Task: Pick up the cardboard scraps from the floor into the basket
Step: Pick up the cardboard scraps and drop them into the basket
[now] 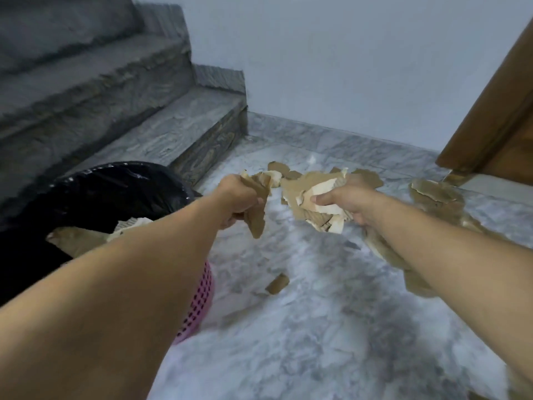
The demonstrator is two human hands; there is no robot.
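My left hand (238,200) grips a bunch of brown cardboard scraps (258,212) in a fist, held above the floor just right of the basket. My right hand (350,202) holds a larger bundle of brown and white scraps (311,203), thumb pressed on top. The pink basket (202,301), lined with a black bag (115,186), stands at the left under my left forearm, with some scraps (78,241) inside. More scraps lie on the marble floor: a pile at the right (435,197), pieces beyond my hands (281,168), and a small piece (277,284) near the basket.
Grey stone stairs (129,111) rise at the left behind the basket. A pale wall closes the back. A brown wooden door (499,116) stands at the right, its lower corner near the scrap pile. Marble floor (317,342) stretches between my arms.
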